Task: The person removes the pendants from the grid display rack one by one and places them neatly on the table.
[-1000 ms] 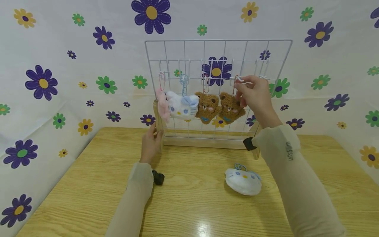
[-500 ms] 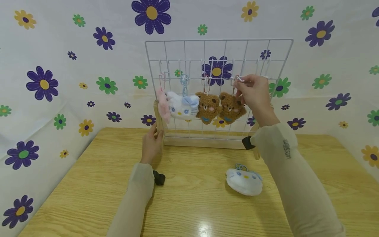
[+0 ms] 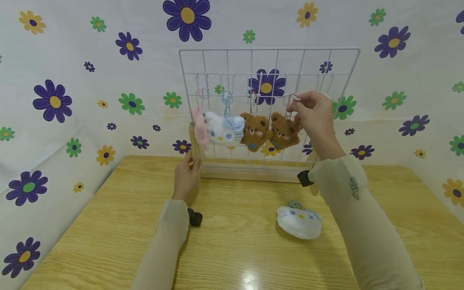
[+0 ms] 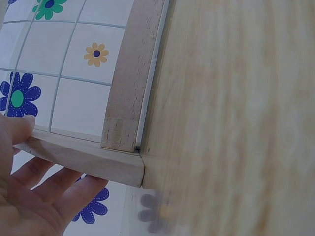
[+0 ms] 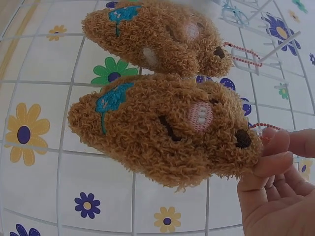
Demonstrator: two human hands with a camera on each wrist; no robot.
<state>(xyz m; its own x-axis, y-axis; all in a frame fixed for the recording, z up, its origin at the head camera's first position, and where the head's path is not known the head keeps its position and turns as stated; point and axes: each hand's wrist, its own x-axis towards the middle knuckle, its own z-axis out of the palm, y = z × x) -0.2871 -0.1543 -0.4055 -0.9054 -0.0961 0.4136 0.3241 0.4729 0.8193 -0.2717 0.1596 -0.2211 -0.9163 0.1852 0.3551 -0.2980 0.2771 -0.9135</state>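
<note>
At the right of the white wire grid rack (image 3: 264, 161), my right hand (image 3: 317, 117) pinches the red bead chain (image 5: 266, 126) of a brown plush bear keychain (image 3: 284, 129), close to a white hook tip. The bear hangs just below the fingers, and in the right wrist view its fuzzy side (image 5: 162, 132) fills the middle. My left hand (image 3: 185, 177) grips the wooden upright (image 4: 83, 157) at the rack's left side, thumb on one face and fingers on the other. Beside the held bear hangs a second brown bear (image 3: 255, 131) on its own hook.
Left of the bears hang a white plush cat head (image 3: 224, 129) with a blue bow and a pink plush (image 3: 200, 129). Another white plush cat head (image 3: 299, 222) with a blue ring lies on the wooden table (image 3: 232, 241). A flower-print cloth (image 3: 90, 80) stands behind.
The right bear shifts and tilts slightly under my right hand, which stays at the hook. My left hand keeps its grip on the upright.
</note>
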